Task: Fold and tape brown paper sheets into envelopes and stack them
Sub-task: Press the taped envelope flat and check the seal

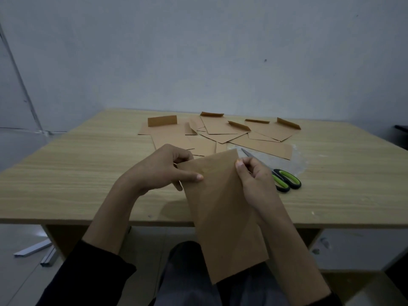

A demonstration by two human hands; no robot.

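Note:
A folded brown paper sheet (223, 213) hangs in the air over the table's near edge, reaching down over my lap. My left hand (163, 168) grips its upper left edge, thumb laid across the front and fingers behind. My right hand (254, 177) pinches the upper right edge near the top corner. Several folded brown envelopes (223, 133) with raised flaps lie scattered flat at the far middle of the wooden table (77, 173).
Scissors with green and black handles (283, 178) lie on the table right of my right hand, blades pointing far left. A grey wall stands behind the table. Metal rails (37, 250) lie on the floor at the lower left.

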